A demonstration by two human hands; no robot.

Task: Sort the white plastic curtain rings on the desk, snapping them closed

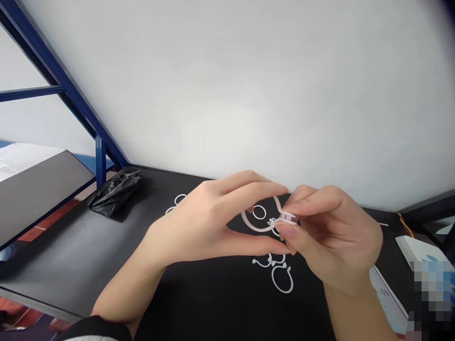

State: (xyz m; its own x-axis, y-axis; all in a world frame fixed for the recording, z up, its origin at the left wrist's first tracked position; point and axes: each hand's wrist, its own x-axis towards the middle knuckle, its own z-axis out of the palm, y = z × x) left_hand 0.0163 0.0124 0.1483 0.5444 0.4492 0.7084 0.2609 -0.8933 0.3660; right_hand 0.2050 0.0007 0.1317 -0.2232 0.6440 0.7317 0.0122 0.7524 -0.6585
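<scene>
Both of my hands are raised over the black tabletop around a white plastic open ring (259,229) with flared ends. My right hand (330,232) pinches those ends together between thumb and fingers. My left hand (209,222) curves around the ring's other side, its thumb below and its fingers above, and part of the ring is hidden behind them. Beneath my hands lie several similar white rings: one open ring (282,280) at the front, a closed-looking ring (259,212) farther back, and another ring (180,199) partly behind my left hand.
A crumpled black plastic bag (115,194) lies at the left of the black table (227,303). At right are a lit tablet or phone screen (387,298) and a white box (419,251). A white wall (231,94) rises behind, with a blue metal frame (67,90) on the left.
</scene>
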